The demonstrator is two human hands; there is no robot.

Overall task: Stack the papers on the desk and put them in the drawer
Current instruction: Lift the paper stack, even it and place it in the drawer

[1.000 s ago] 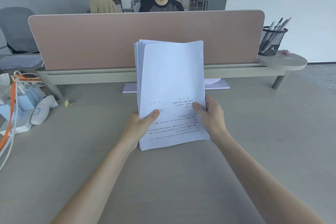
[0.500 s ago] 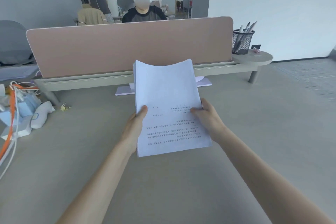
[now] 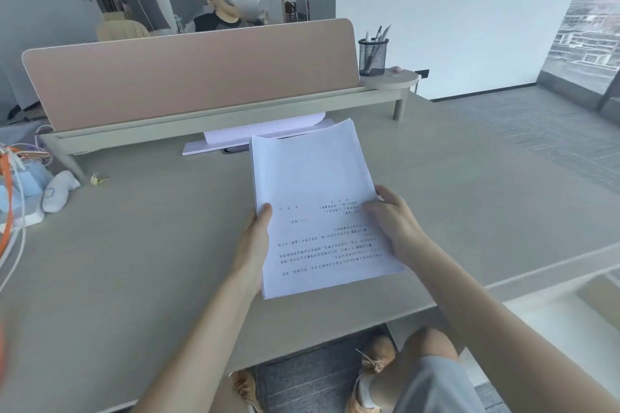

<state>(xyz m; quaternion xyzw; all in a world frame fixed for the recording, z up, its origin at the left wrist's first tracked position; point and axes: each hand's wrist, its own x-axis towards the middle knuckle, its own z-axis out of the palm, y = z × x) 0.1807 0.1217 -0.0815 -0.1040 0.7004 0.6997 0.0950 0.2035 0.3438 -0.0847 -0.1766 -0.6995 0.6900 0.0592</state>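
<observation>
My left hand (image 3: 252,246) clamps the left edge of the stack of papers (image 3: 318,208), thumb on the top sheet, fingers hidden underneath. My right hand (image 3: 396,225) pinches the right edge the same way, thumb lying across the printed lines. The stack is white, its edges squared up, the top sheet blank in its far half and printed in its near half, the text upside down to me. I hold it tilted above the tabletop (image 3: 134,245), just short of the near edge. Half a second ago it stood steeper and nearer the pink divider (image 3: 191,77); now it lies flatter and closer to me. My view has swung down and to the right, so my knee (image 3: 431,345) and the floor show below the tabletop's edge.
</observation>
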